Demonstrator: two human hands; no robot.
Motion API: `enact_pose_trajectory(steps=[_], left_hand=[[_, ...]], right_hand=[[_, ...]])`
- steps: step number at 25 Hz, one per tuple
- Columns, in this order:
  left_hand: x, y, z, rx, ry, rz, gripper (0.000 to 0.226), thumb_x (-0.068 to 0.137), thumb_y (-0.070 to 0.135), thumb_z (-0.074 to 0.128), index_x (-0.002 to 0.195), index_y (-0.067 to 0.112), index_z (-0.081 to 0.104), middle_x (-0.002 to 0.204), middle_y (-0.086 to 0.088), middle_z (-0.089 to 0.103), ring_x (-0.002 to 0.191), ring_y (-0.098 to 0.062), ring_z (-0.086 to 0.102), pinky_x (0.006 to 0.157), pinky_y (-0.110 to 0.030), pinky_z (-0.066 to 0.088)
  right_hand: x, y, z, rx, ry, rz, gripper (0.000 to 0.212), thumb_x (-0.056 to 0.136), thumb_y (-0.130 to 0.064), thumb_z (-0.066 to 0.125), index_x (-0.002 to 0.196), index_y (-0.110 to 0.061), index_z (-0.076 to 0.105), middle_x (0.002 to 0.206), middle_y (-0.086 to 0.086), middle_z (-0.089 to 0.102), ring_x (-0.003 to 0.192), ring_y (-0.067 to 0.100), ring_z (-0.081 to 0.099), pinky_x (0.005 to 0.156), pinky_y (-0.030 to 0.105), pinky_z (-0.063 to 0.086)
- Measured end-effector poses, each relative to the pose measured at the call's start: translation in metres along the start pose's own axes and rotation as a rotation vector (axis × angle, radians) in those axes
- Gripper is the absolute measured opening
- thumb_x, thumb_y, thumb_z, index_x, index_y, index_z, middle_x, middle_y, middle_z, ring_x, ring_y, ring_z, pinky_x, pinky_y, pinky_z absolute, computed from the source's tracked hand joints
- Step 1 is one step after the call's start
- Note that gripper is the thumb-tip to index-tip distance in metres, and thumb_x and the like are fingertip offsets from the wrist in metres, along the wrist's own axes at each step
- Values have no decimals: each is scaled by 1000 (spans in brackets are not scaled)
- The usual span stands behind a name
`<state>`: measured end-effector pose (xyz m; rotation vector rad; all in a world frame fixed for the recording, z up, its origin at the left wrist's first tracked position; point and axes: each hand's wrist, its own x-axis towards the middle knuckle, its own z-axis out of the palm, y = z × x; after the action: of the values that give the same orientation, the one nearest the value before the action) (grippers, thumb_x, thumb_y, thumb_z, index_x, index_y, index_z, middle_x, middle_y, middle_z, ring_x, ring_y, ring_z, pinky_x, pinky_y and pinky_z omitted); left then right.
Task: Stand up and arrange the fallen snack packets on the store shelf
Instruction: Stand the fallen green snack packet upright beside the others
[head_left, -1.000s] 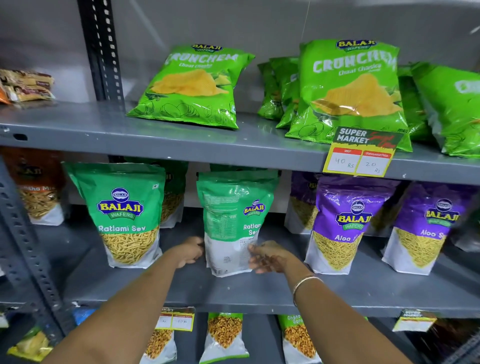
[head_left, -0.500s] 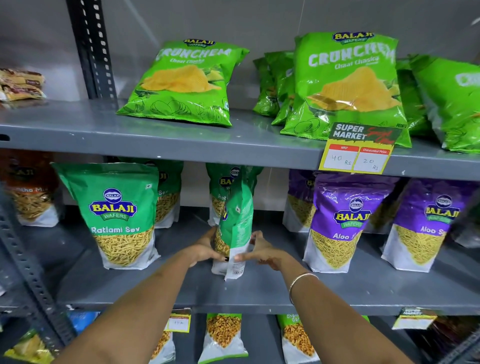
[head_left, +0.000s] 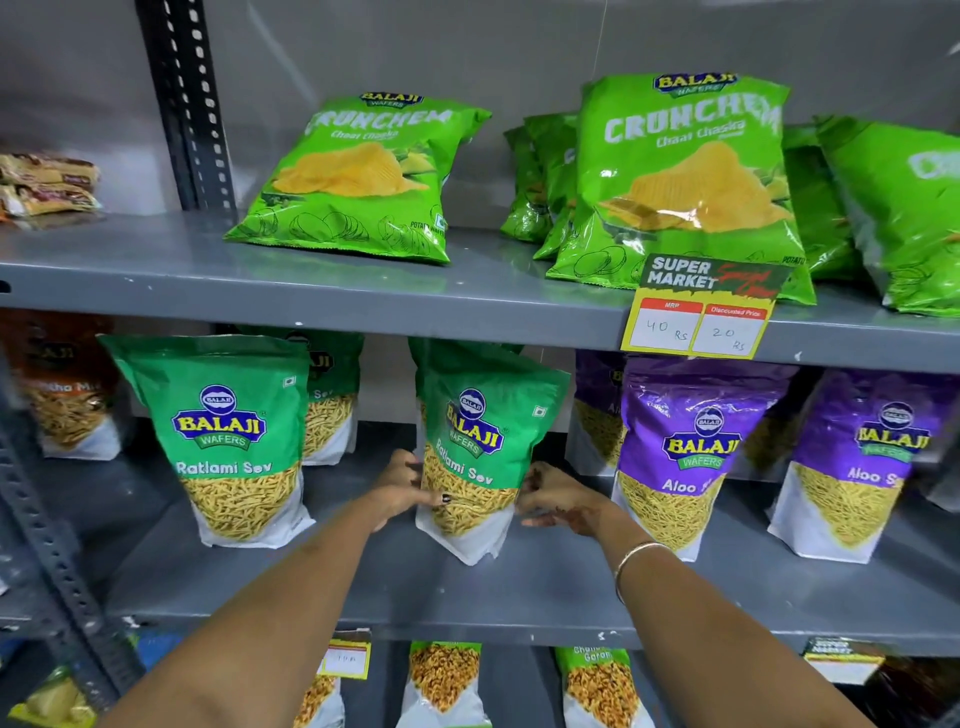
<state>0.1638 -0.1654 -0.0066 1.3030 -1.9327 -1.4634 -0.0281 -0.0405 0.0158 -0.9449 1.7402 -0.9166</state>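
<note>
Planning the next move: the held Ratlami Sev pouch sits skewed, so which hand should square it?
Left hand, probably: its thumb lies across the pouch front, while the right hand only touches the side edge.

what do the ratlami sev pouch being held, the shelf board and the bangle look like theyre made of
Ratlami Sev pouch: looks like printed plastic film, semi-gloss, with creases and a clear window showing the sev. Shelf board: seems to be grey painted metal, with a smooth sheen and small chips. Bangle: thin, shiny, pale metal, possibly silver; cannot tell for sure.
</note>
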Motion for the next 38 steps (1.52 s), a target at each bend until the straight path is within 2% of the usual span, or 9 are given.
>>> enact_pose_trajectory(steps=[9, 11, 15, 18, 22, 25, 28, 33, 38], left_hand=[[-7, -2, 16, 184, 177, -52, 70, 64, 17, 83, 122, 5, 47, 134, -15, 51, 125, -30, 48, 102, -39, 43], [-11, -3, 18, 124, 157, -41, 62, 68, 14, 80, 118, 6, 44, 135, -15, 51, 124, -30, 48, 100, -38, 43], [-28, -15, 6, 216, 86, -101, 46, 78, 23, 72, 112, 6, 47, 120, -10, 51, 117, -26, 50, 90, -30, 40], [-48, -37, -36, 268, 24, -289, 42, 85, 43, 59, 108, 10, 50, 106, -5, 49, 98, -22, 54, 79, -30, 37], [-63, -77, -120, 225, 238, -430, 49, 86, 38, 61, 115, -1, 56, 117, -22, 62, 102, -32, 63, 86, -36, 49], [-65, -109, -180, 230, 353, -350, 62, 85, 26, 65, 136, -2, 45, 143, -20, 47, 129, -32, 49, 104, -35, 42], [-53, -131, -215, 65, 326, -181, 72, 71, 14, 79, 133, 1, 45, 143, -18, 43, 129, -28, 46, 109, -38, 38], [-31, -141, -222, -113, 185, -17, 73, 69, -4, 77, 131, 0, 39, 140, -18, 50, 126, -31, 50, 103, -37, 42], [-36, -149, -222, -67, 167, -10, 63, 72, 0, 75, 127, -2, 43, 134, -19, 55, 122, -32, 54, 104, -48, 44]], right_hand=[[7, 2, 12, 196, -37, -274, 68, 73, 22, 64, 135, 7, 39, 137, 27, 52, 127, 37, 51, 108, 43, 41], [5, 2, 9, 181, -69, -276, 62, 76, 19, 63, 133, 8, 42, 129, 24, 58, 116, 29, 62, 97, 34, 50], [2, -1, 2, -307, -171, 105, 32, 86, -5, 64, 116, 1, 56, 64, 8, 62, 33, 5, 56, 40, 21, 46], [-2, -14, 19, -570, -380, 498, 28, 90, -22, 59, 86, 5, 62, 61, 14, 61, 58, 25, 60, 68, 37, 50], [0, -49, 90, -603, -548, 406, 25, 93, -28, 55, 71, -15, 59, 65, 3, 61, 60, 15, 58, 67, 32, 47], [15, -68, 166, -580, -382, 167, 28, 91, -36, 56, 106, -13, 56, 104, 5, 55, 88, 19, 58, 76, 30, 45], [36, -76, 235, -286, -171, 49, 88, 87, -33, 62, 152, -8, 8, 161, 4, 10, 147, 21, 19, 119, 36, 22], [59, -89, 289, 205, 13, -156, 75, 76, 8, 70, 139, 0, 32, 143, 19, 47, 133, 32, 45, 112, 45, 36], [39, -86, 300, 255, 128, -176, 72, 72, 9, 73, 134, 1, 38, 136, 19, 54, 122, 29, 53, 104, 39, 43]])
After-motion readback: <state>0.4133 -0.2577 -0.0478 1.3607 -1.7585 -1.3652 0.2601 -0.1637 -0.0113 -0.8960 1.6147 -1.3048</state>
